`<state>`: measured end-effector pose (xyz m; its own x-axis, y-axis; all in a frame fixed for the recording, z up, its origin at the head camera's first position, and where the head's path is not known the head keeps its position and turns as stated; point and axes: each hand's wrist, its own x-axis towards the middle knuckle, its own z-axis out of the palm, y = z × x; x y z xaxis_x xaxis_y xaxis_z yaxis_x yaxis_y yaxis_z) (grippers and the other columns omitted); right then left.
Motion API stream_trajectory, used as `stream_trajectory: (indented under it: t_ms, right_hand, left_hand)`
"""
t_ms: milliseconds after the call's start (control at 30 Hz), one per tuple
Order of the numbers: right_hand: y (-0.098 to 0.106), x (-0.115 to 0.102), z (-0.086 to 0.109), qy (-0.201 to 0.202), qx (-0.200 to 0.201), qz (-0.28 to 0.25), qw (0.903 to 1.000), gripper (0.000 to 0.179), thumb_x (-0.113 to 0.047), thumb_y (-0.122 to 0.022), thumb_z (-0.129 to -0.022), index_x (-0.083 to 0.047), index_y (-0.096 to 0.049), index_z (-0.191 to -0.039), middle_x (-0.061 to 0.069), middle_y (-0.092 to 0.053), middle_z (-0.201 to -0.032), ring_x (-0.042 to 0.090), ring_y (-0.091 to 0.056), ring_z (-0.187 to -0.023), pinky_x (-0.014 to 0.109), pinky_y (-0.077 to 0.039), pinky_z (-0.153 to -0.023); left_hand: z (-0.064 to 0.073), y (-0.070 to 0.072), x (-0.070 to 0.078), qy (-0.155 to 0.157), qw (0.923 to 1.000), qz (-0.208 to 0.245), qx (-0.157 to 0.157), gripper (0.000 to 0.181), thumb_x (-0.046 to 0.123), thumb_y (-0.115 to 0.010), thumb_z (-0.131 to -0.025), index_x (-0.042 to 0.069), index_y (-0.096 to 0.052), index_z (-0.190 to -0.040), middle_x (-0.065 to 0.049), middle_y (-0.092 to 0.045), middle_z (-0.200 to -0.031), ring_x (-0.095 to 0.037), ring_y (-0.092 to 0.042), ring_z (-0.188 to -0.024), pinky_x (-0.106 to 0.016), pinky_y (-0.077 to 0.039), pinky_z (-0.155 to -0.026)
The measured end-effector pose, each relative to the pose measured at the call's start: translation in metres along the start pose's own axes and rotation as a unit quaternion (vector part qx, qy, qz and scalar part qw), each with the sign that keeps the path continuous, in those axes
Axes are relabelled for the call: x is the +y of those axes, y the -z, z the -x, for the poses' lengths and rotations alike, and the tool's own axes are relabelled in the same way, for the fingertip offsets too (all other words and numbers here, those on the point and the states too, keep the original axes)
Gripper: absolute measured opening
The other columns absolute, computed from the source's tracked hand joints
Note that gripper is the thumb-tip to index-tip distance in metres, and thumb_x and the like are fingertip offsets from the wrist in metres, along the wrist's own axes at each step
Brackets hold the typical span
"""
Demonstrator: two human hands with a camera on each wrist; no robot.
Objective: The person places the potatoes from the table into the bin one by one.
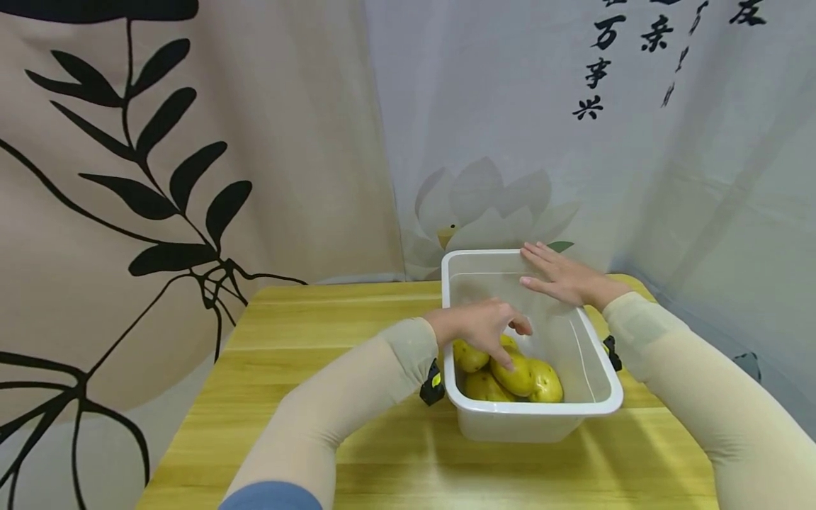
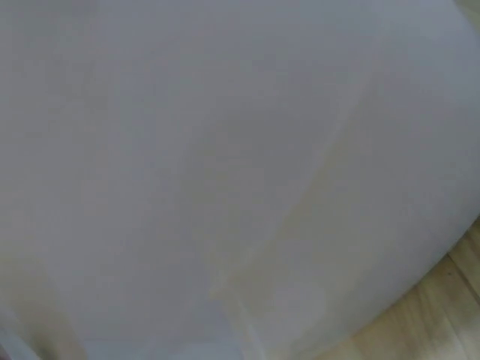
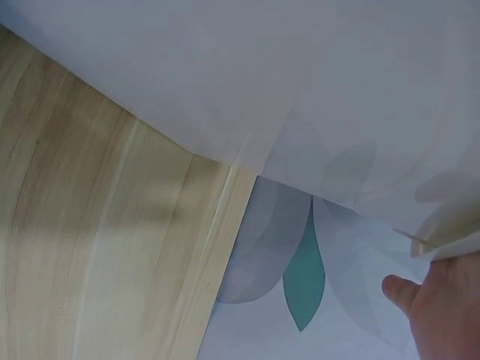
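Note:
A white plastic bin (image 1: 538,409) stands on the table, with several yellow potatoes (image 1: 545,382) gathered at its near left end. Over the bin's left rim reaches my left hand (image 1: 478,324), its thumb down by the potatoes and its forefinger held apart; whether it touches one cannot be told. My right hand (image 1: 567,278) rests on the far right rim with its fingers stretched out. The bin's wall (image 2: 225,150) fills most of the left wrist view, hiding the left hand. Part of the right hand (image 3: 450,307) appears at the rim in the right wrist view.
The bin stands on a wood-grain table (image 1: 319,368), towards its right side. Behind the table hangs a pale curtain (image 1: 484,106) printed with a flower and dark characters. Black leaf shapes (image 1: 191,173) mark the beige cloth on the left.

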<state>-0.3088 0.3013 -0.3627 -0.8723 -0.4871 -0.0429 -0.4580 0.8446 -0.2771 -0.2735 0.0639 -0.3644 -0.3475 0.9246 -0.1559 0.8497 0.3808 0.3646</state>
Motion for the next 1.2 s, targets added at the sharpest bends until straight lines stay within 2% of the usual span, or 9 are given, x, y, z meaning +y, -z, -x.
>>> stream_trajectory:
  t_ms: [233,467,667,800,900,967,1200]
  right_hand:
    - [0.001,0.006,-0.007,0.007,0.007,0.016,0.9998,0.076,-0.055,-0.038,-0.099,-0.012,-0.012,-0.155,0.011,-0.006,-0.16,0.035,-0.001,-0.145,0.06,-0.012,-0.111]
    - [0.002,0.011,-0.002,-0.002,0.002,0.017,0.9998,0.076,-0.056,-0.038,-0.098,-0.014,-0.011,-0.155,0.011,-0.006,-0.16,0.034,0.0,-0.145,0.062,-0.012,-0.11]
    - [0.004,0.015,-0.001,-0.004,0.012,0.005,0.9999,0.074,-0.056,-0.039,-0.098,-0.014,-0.014,-0.155,0.009,-0.006,-0.161,0.033,0.001,-0.146,0.063,-0.011,-0.11]
    - [0.008,0.016,-0.001,-0.005,0.022,-0.012,0.9997,0.072,-0.054,-0.039,-0.099,-0.015,-0.017,-0.155,0.007,-0.006,-0.161,0.032,0.0,-0.146,0.063,-0.01,-0.11]
    - [0.015,0.013,0.0,-0.007,0.028,-0.026,0.9992,0.07,-0.053,-0.039,-0.099,-0.015,-0.017,-0.155,0.007,-0.006,-0.161,0.032,0.0,-0.146,0.063,-0.008,-0.11]
    - [0.02,0.01,0.003,-0.009,0.03,-0.032,0.999,0.07,-0.053,-0.039,-0.1,-0.017,-0.016,-0.155,0.006,-0.006,-0.161,0.032,0.0,-0.146,0.063,-0.007,-0.111]
    - [0.032,0.001,0.025,-0.003,0.038,-0.054,0.9978,0.069,-0.048,-0.042,-0.1,-0.02,-0.013,-0.155,0.003,-0.002,-0.161,0.03,0.002,-0.146,0.062,-0.007,-0.111]
  left_hand:
    - [0.002,0.008,-0.002,-0.002,0.9997,0.001,0.023,0.067,0.047,-0.08,-0.074,0.014,-0.059,-0.129,0.006,-0.06,-0.125,-0.004,-0.052,-0.113,-0.016,-0.038,-0.097]
    - [0.008,0.018,0.007,0.0,0.999,-0.014,0.041,0.071,0.053,-0.075,-0.077,0.013,-0.056,-0.133,0.003,-0.06,-0.128,-0.008,-0.052,-0.117,-0.019,-0.038,-0.098]
    - [0.019,0.029,0.009,0.003,0.9973,-0.014,0.072,0.073,0.056,-0.07,-0.08,0.011,-0.053,-0.136,0.002,-0.058,-0.13,-0.011,-0.053,-0.118,-0.021,-0.04,-0.098]
    - [0.029,0.036,0.005,0.006,0.994,-0.023,0.107,0.075,0.058,-0.068,-0.081,0.012,-0.052,-0.137,0.002,-0.056,-0.133,-0.013,-0.051,-0.121,-0.025,-0.039,-0.101]
    - [0.04,0.039,0.0,0.023,0.9896,-0.041,0.136,0.076,0.06,-0.067,-0.081,0.015,-0.05,-0.139,0.002,-0.052,-0.138,-0.014,-0.046,-0.126,-0.029,-0.037,-0.104]
    - [0.05,0.041,-0.002,0.046,0.9863,-0.047,0.152,0.077,0.061,-0.066,-0.081,0.017,-0.047,-0.142,0.001,-0.047,-0.142,-0.015,-0.044,-0.128,-0.033,-0.037,-0.105]
    - [0.089,0.047,-0.013,0.125,0.9725,-0.037,0.193,0.082,0.066,-0.061,-0.082,0.024,-0.038,-0.148,0.002,-0.032,-0.153,-0.019,-0.029,-0.139,-0.043,-0.033,-0.108]
